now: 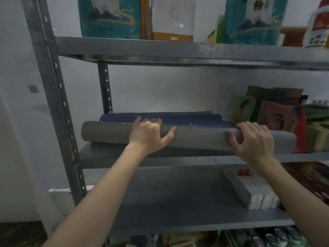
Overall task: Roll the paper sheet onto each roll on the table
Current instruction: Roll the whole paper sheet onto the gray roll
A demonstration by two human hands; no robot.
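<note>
Presently both hands are closed over the grey roll (188,138) lying on the middle shelf (178,159): left hand (149,134) near centre, right hand (252,139) toward its right end. Dark blue paper (178,117) lies just behind the roll.

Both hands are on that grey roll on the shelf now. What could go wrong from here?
The grey roll overhangs the shelf front; if the left hand or right hand loosens, it may drop. The blue sheet behind it lies loose and curled, so it may get dragged or creased. The packets sit close to the roll's right end and could be knocked.
</note>
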